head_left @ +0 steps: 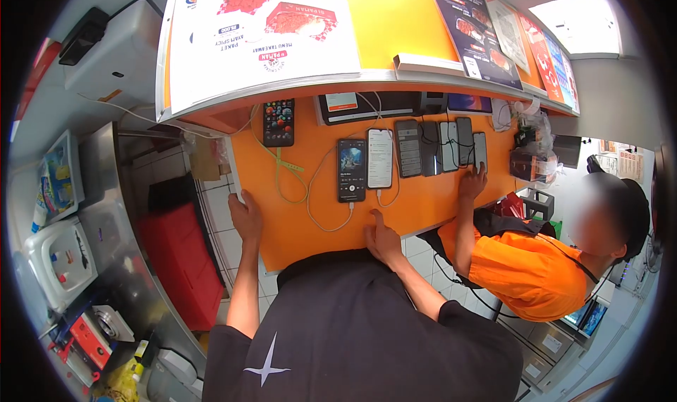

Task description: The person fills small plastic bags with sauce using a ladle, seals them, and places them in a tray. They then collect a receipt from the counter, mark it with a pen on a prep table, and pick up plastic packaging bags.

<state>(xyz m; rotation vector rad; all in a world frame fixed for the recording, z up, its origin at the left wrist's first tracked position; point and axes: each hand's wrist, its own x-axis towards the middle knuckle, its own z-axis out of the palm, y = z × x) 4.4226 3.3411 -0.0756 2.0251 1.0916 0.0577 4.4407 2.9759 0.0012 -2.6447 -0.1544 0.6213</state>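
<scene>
My left hand (246, 217) rests at the left edge of the orange counter (282, 226), its fingers apart and nothing in it. Near the counter's front edge is my right hand (383, 238), index finger extended, holding nothing. Beyond it lie a dark phone with a lit media screen (351, 169) and a phone with a white screen (379, 158), each with a white cable plugged in. Another lit phone (278, 123) lies at the back left beside a yellow-green strap (289, 166). Several more phones (429, 148) lie in a row to the right.
At the right a person in an orange shirt (525, 275) touches the rightmost phone (480, 150). A menu-covered panel (268, 28) overhangs the counter's back. On the left are a red box (182, 264), a steel worktop (116, 240) and a white tray (60, 264).
</scene>
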